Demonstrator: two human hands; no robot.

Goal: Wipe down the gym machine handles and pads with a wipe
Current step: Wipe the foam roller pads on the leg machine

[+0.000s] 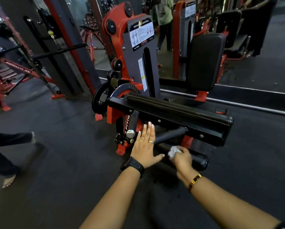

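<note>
My right hand (pixel 182 157) is curling round a scrunched-up white wipe (pixel 173 151), pinching it between thumb and fingers and pressing it onto the low roller pad (pixel 200 160). My left hand (pixel 145 144) is lying flat with the fingers straight and close together and the thumb poking out toward the wipe. I honestly can't tell if it's resting on anything or just hovering.

The bit that matters: the roller pad is running long-ways from near my left thumb out to the right, ending in a rounded cap just past my right hand. So the right hand is the nearer one, and I'm guessing a slide along that axis is what's called for next.

Just above the wipe, a foam grip (pixel 169 134) is angling up to the right. Beside my left fingertips, a stubbier handle (pixel 133 121) with a shiny metal end cap (pixel 130 133) is pointing down at me.

The roller pad is looking smooth and slightly glossy, like vinyl, while both grips are looking matte and rubbery. The long top pad (pixel 171 104) is showing lengthwise seams and sitting on a black steel beam. The upright back pad (pixel 206 61) is standing well apart, behind everything.
</note>
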